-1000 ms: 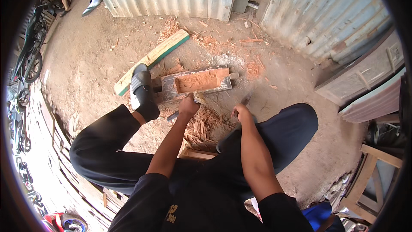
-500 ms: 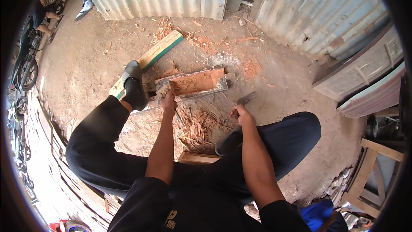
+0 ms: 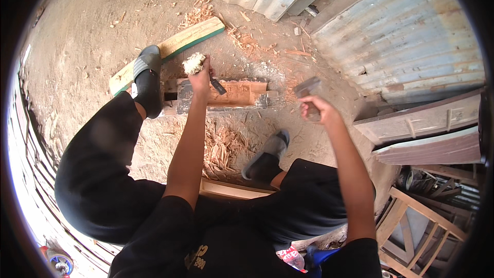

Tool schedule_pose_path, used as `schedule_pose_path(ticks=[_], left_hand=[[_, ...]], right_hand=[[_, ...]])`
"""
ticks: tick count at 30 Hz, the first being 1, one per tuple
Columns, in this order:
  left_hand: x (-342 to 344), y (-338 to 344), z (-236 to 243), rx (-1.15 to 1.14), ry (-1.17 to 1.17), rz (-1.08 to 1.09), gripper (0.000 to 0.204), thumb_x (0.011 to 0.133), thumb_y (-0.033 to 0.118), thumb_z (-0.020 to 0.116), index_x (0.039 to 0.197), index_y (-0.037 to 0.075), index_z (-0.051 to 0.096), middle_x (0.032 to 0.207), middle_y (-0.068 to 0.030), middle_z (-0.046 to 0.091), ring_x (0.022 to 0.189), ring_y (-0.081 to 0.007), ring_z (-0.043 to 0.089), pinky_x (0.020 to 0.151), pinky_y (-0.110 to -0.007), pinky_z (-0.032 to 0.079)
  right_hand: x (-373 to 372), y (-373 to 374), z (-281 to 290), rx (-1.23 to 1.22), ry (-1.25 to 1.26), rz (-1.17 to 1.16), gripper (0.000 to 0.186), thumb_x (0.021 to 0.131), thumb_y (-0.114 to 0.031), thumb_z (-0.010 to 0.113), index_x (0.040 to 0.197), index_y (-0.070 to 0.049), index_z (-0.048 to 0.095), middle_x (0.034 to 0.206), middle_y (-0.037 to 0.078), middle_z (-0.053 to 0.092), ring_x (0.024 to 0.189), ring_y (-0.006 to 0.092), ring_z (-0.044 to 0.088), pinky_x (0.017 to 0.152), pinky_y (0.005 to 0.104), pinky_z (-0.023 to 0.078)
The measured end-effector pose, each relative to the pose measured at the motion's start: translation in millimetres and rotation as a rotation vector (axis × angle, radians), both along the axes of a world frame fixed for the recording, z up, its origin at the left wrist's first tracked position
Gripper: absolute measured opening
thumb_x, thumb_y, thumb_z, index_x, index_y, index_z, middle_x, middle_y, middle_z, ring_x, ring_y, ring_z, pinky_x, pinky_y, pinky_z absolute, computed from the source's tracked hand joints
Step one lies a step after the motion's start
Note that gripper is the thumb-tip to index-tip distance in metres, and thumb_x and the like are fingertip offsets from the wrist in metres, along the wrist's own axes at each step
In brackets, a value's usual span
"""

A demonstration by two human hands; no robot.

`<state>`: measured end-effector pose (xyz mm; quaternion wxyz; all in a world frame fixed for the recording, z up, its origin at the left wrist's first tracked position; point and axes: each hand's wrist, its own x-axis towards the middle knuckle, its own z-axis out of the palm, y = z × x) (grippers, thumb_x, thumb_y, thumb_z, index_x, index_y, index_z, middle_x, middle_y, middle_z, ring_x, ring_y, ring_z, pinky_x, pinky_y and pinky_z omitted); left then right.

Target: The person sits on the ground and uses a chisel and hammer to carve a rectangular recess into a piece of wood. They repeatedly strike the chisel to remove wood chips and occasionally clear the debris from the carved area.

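My left hand [image 3: 200, 77] grips a chisel [image 3: 218, 86] with a pale, frayed top [image 3: 193, 63]; its dark blade slants down over a hollowed wooden block [image 3: 236, 92] with reddish cut wood inside and a dark, worn rim. My right hand [image 3: 317, 109], raised to the right of the block, is closed on a flat metal-headed tool [image 3: 307, 86], blurred by motion. My left foot, in a dark sock and sandal [image 3: 147, 84], rests at the block's left end, over a pale green-edged board [image 3: 192, 37]. Wood shavings [image 3: 221, 149] lie heaped in front of the block.
My other sandalled foot [image 3: 270, 154] is below the block. Corrugated metal sheets [image 3: 391, 36] stand behind and to the right. Old panels [image 3: 417, 118] lean at the right, above a wooden frame [image 3: 391, 221]. A light wooden piece [image 3: 226, 189] lies between my legs.
My left hand has moved up with the chisel, its blade now angled into the hollow. My right hand has lifted the tool up and rightward. My right foot shows more fully.
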<state>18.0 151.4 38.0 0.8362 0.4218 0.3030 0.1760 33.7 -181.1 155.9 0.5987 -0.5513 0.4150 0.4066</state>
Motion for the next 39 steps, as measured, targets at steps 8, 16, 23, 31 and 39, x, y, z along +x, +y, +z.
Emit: schedule_pose_path(ticks=[8, 16, 23, 31, 39], left_hand=[[9, 3, -42, 0.026, 0.117, 0.119, 0.020, 0.081, 0.021, 0.068, 0.086, 0.004, 0.057, 0.060, 0.0002, 0.051, 0.049, -0.0067, 0.040, 0.043, -0.023, 0.033], [41, -101, 0, 0.589, -0.279, -0.831, 0.041, 0.064, 0.016, 0.071, 0.099, -0.002, 0.060, 0.086, -0.0156, 0.066, 0.081, -0.0216, 0.065, 0.074, -0.031, 0.052], [91, -195, -18, 1.008, -0.325, -1.186, 0.038, 0.056, 0.025, 0.070, 0.084, 0.000, 0.061, 0.073, -0.0183, 0.064, 0.071, -0.0330, 0.064, 0.066, -0.040, 0.051], [74, -207, -31, 0.903, -0.304, -1.425, 0.031, 0.064, 0.023, 0.066, 0.085, 0.001, 0.058, 0.071, -0.0175, 0.062, 0.070, -0.0340, 0.063, 0.065, -0.042, 0.050], [65, -205, -69, 1.093, -0.283, -1.395, 0.029, 0.066, 0.023, 0.066, 0.083, 0.000, 0.059, 0.072, -0.0170, 0.064, 0.070, -0.0325, 0.064, 0.065, -0.041, 0.051]], right_hand=[[91, 16, 104, -0.151, -0.203, 0.380, 0.017, 0.082, -0.016, 0.060, 0.074, -0.009, 0.047, 0.057, -0.002, 0.047, 0.044, 0.0067, 0.043, 0.042, 0.0235, 0.039], [83, 1, -41, -0.034, -0.109, 0.276, 0.015, 0.082, -0.018, 0.059, 0.080, -0.006, 0.050, 0.060, 0.000, 0.049, 0.046, 0.0084, 0.045, 0.044, 0.0253, 0.041], [29, -71, -146, 0.351, 0.037, -0.257, 0.014, 0.088, -0.022, 0.051, 0.084, -0.009, 0.050, 0.064, 0.000, 0.049, 0.047, 0.0097, 0.045, 0.043, 0.0251, 0.039], [14, -75, -154, 0.092, -0.073, -0.341, 0.012, 0.088, -0.021, 0.049, 0.095, -0.011, 0.050, 0.072, 0.002, 0.054, 0.047, 0.0093, 0.044, 0.040, 0.0210, 0.034], [14, -67, -161, 0.338, -0.025, -0.370, 0.012, 0.088, -0.017, 0.046, 0.096, -0.009, 0.051, 0.069, 0.002, 0.052, 0.043, 0.0045, 0.037, 0.037, 0.0203, 0.031]])
